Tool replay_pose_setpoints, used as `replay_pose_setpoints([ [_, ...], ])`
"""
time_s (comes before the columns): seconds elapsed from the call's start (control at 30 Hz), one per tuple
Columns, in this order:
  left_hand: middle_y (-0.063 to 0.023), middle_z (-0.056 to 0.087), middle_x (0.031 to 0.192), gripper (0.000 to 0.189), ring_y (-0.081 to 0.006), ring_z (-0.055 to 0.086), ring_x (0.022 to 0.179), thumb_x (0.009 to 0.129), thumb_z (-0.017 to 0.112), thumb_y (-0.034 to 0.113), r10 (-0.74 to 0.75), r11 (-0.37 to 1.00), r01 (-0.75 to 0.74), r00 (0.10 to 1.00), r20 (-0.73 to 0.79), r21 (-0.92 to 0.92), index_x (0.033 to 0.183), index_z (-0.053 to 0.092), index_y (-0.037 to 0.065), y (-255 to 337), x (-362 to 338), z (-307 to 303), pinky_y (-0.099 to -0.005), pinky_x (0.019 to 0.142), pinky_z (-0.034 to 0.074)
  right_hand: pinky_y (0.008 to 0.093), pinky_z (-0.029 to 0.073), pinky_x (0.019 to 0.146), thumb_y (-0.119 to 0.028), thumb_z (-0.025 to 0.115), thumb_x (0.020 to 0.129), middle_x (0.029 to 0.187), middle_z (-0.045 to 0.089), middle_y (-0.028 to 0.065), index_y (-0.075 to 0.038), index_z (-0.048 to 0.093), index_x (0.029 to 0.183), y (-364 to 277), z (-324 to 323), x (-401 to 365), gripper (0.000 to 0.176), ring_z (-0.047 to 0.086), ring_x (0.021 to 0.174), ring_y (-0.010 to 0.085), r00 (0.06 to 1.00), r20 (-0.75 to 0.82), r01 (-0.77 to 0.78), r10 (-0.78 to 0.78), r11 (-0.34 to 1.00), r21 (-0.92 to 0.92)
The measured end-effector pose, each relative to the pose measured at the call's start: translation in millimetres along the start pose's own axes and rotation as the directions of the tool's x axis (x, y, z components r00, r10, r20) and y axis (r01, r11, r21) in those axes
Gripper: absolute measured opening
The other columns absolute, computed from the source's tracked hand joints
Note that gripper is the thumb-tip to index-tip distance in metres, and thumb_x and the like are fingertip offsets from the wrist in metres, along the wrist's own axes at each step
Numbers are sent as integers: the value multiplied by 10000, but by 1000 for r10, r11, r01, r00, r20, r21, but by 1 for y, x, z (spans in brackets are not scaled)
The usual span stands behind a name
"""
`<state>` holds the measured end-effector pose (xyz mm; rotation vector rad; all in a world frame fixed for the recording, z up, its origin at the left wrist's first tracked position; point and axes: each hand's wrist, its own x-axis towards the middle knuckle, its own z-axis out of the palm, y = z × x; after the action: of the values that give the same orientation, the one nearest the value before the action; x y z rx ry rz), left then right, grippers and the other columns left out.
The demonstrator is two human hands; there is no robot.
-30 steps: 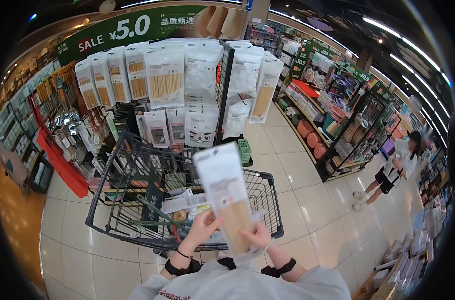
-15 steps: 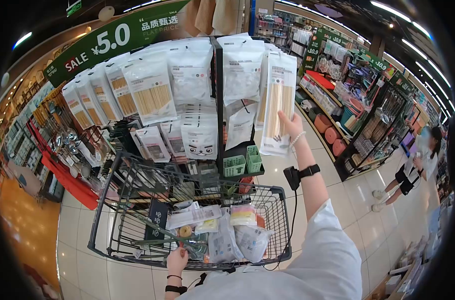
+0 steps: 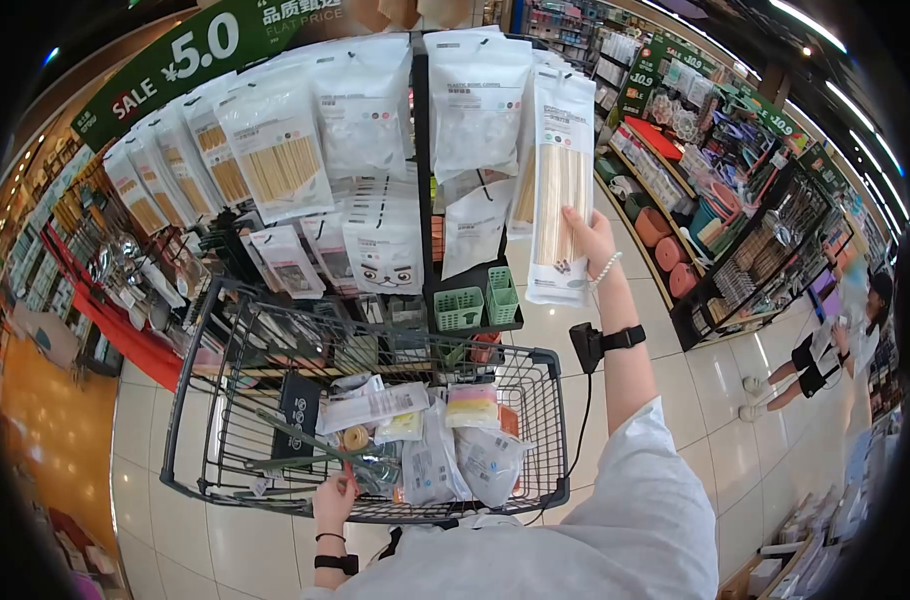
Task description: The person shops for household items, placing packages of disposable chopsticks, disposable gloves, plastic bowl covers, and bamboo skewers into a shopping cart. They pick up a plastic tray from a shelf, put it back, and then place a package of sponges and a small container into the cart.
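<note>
Pack [image 3: 562, 185], probably light, slick, stiff lengthwise; best gripped around its middle. The right hand [image 3: 593, 238] pinches 1 edge; left hand [image 3: 333, 500] by the cart [image 3: 545, 360], its fingers' grip I cannot tell.

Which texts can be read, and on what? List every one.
"SALE ¥5.0": long green sign
"FLAT PRICE": same sign
"品质": same sign, following characters cut off
"SALE ¥10.9": smaller green sign
"PLASTIC BOWL COVERS": hanging white bag
Too small or blurred: held stick pack, black item, all other print
</note>
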<state>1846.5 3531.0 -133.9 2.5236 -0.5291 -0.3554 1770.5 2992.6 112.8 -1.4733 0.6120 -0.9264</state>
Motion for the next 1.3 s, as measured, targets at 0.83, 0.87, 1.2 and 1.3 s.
replay_pose_setpoints([
  [0.83,-52,530,567,112,-215,534,489,744,601,138,-175,984,178,957,-230,-11,685,549,59,2,2,4,-307,450,419,434,383,914,-148,680,628,1219,447,158,-76,429,1198,434,244,-244,627,424,1139,330,573,701,620,425,335,-710],
  [0.87,-44,510,547,111,-205,516,467,740,605,123,-189,982,186,947,-261,-34,674,544,59,1,3,4,-302,436,406,445,362,930,-139,683,618,1257,412,146,-83,401,1222,451,252,-249,670,406,1154,326,649,684,623,333,282,-729],
  [1.2,-16,476,525,119,-159,477,431,730,602,83,-157,988,152,938,-310,-41,641,523,82,-3,3,7,-267,408,379,438,459,772,-178,450,826,1016,601,106,-130,535,1093,423,259,-189,285,596,882,305,559,592,529,580,300,-794],
  [1.3,-26,493,538,102,-178,501,453,728,599,87,-147,989,140,937,-318,-46,650,534,81,2,1,4,-281,424,392,433,470,691,-259,483,818,813,608,194,-132,560,1056,386,216,-169,280,589,820,356,615,630,434,474,463,-773],
])
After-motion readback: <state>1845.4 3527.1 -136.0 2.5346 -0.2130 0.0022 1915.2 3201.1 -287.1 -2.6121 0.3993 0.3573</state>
